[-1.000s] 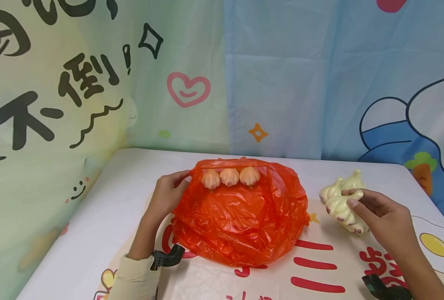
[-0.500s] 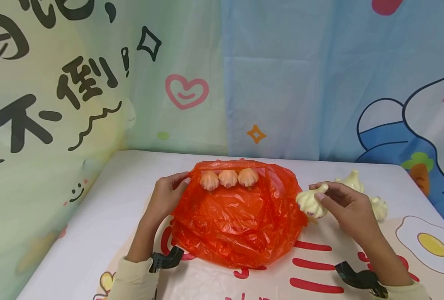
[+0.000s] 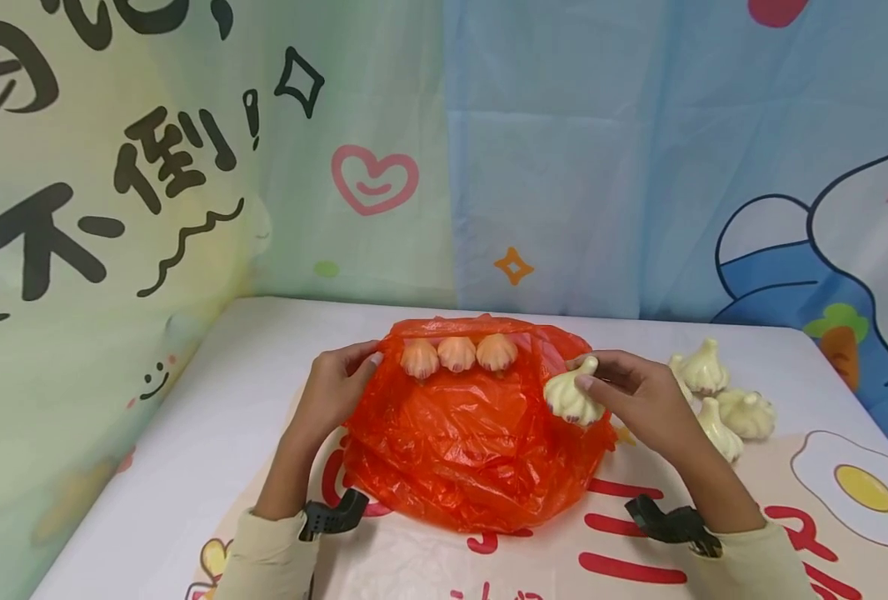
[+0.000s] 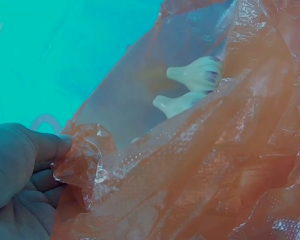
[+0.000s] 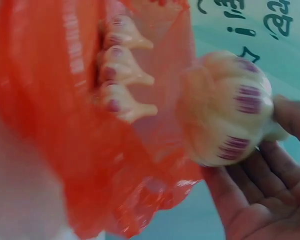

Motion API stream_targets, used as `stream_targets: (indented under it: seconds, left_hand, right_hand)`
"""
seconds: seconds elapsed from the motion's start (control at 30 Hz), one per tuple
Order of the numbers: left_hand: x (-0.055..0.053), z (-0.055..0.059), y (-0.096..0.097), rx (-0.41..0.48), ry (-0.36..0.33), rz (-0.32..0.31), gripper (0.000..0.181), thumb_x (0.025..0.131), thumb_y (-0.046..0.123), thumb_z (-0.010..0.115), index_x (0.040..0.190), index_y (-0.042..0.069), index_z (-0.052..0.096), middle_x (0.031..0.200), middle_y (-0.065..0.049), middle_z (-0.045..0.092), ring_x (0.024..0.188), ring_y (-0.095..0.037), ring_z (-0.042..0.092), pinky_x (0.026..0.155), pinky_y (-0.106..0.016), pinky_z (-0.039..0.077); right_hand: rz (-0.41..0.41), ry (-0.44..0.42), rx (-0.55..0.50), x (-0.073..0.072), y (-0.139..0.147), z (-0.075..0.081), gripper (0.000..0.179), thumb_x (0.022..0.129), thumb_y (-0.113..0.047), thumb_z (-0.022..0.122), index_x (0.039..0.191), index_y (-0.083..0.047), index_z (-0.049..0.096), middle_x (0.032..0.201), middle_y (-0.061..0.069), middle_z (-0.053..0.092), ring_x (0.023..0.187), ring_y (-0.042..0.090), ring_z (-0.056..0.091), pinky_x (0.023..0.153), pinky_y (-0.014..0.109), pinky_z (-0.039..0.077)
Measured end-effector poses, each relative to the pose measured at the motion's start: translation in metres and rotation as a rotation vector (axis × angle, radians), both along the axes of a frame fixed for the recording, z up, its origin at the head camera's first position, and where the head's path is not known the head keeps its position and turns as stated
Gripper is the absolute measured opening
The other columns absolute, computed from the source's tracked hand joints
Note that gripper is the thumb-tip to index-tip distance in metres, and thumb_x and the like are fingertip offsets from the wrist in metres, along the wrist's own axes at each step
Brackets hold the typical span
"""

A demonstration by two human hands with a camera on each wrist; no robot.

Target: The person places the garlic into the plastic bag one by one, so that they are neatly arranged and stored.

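Note:
A red plastic bag point(image 3: 474, 450) lies on the table, with three garlic bulbs point(image 3: 456, 356) in a row showing through its far part. In the right wrist view those garlic bulbs point(image 5: 124, 70) sit inside the bag's mouth. My left hand point(image 3: 336, 385) pinches the left edge of the bag; the left wrist view shows the crumpled plastic point(image 4: 85, 155) between thumb and fingers. My right hand point(image 3: 642, 400) holds another garlic bulb point(image 3: 573, 395) by its stem end, at the right side of the bag. Whether this bulb touches the bag is unclear.
Several loose garlic bulbs point(image 3: 746, 414) lie grouped on the table, right of my right hand. Under the bag is a printed mat point(image 3: 631, 567) with red markings and a fried-egg picture. A printed cloth point(image 3: 549, 167) hangs behind the white table point(image 3: 279, 325).
My right hand has carried the garlic bulb leftward, from the group on the right to the bag's right side. My left hand has stayed at the bag's left edge.

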State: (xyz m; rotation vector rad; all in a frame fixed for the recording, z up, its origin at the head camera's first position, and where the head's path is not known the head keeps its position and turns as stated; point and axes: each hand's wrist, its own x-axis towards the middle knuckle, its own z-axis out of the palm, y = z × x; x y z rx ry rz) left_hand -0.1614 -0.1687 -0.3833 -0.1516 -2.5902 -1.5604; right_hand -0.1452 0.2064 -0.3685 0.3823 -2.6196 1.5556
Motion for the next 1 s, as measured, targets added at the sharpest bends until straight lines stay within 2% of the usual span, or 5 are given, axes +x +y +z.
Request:
stream_targets:
  seconds: [0.2,0.43,0.67,0.83,1.0]
  left_hand:
    - [0.0,0.0,0.0,0.0,-0.001,-0.001,0.032,0.098,0.018,0.059,0.128,0.006,0.063,0.117,-0.008,0.067,0.094,-0.021,0.068,0.077,-0.033,0.057]
    - [0.0,0.001,0.0,-0.001,-0.003,0.0,0.033,0.099,0.017,0.058,0.129,0.006,0.063,0.118,-0.009,0.067,0.095,-0.023,0.068,0.077,-0.034,0.057]
    - [0.0,0.0,0.0,0.004,-0.001,0.007,0.032,0.099,0.017,0.058,0.128,0.005,0.063,0.117,-0.01,0.067,0.094,-0.024,0.068,0.077,-0.035,0.057]
    - [0.0,0.0,0.001,0.008,0.002,0.001,0.032,0.099,0.017,0.058,0.128,0.005,0.063,0.117,-0.01,0.067,0.093,-0.023,0.068,0.077,-0.034,0.057]
    - [0.0,0.0,0.001,0.002,-0.004,0.0,0.032,0.099,0.017,0.058,0.128,0.005,0.063,0.117,-0.009,0.067,0.093,-0.022,0.068,0.076,-0.033,0.057]
  right_hand:
    - [0.05,-0.075,-0.045,-0.01,-0.017,0.003,0.038,0.093,-0.028,0.067,0.121,-0.002,0.063,0.112,0.013,0.066,0.102,0.025,0.064,0.079,0.026,0.055]
    - [0.124,-0.097,-0.08,-0.03,-0.038,0.004,0.034,0.091,-0.024,0.07,0.115,-0.001,0.066,0.107,0.012,0.067,0.099,0.026,0.065,0.081,0.027,0.055]
    - [0.161,-0.074,-0.07,-0.046,-0.057,-0.011,0.03,0.089,-0.019,0.073,0.109,0.003,0.067,0.103,0.012,0.068,0.096,0.026,0.067,0.082,0.029,0.055]
    - [0.187,-0.079,-0.047,-0.051,-0.067,-0.022,0.029,0.089,-0.021,0.073,0.107,0.001,0.068,0.102,0.01,0.068,0.097,0.025,0.066,0.083,0.032,0.056]
    - [0.201,-0.085,-0.037,-0.055,-0.079,-0.025,0.028,0.088,-0.024,0.074,0.105,-0.002,0.069,0.101,0.008,0.067,0.096,0.024,0.065,0.083,0.035,0.056]
